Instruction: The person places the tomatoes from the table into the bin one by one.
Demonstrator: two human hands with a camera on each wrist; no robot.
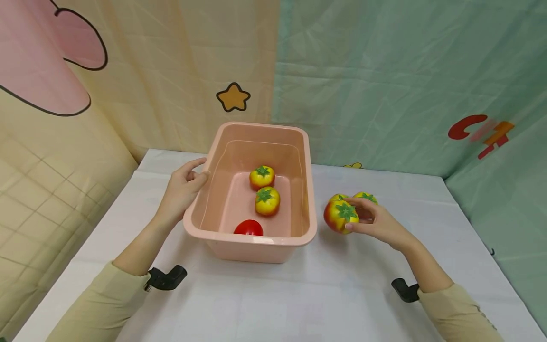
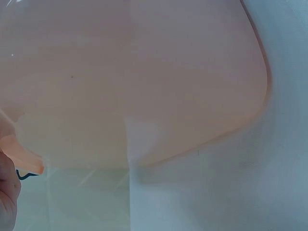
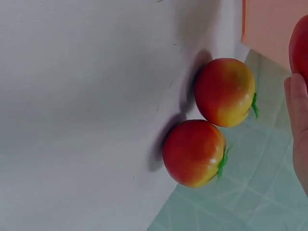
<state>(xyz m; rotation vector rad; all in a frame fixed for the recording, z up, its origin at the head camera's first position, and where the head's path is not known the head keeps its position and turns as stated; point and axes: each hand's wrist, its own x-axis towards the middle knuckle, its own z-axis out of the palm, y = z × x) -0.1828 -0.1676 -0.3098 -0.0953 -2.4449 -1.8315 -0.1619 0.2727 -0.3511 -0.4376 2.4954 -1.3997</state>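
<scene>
A pink plastic basin (image 1: 252,254) stands on the table, and my left hand (image 1: 181,190) grips its left rim. Inside lie two yellow-and-red tomatoes (image 1: 268,202) with green leafy tops, one behind the other. A plain red rounded thing (image 1: 248,228) is near the front wall, partly hidden by the rim. To the right of the basin, my right hand (image 1: 380,223) holds another yellow-and-red tomato (image 1: 340,216) between thumb and fingers, off the table. Two more tomatoes (image 3: 224,92) sit side by side on the table beyond that hand, mostly hidden in the head view.
A white cloth covers the table (image 1: 342,294). Printed curtains (image 1: 384,85) hang close behind its back edge and along the sides. Each wrist wears a black camera mount (image 1: 167,278).
</scene>
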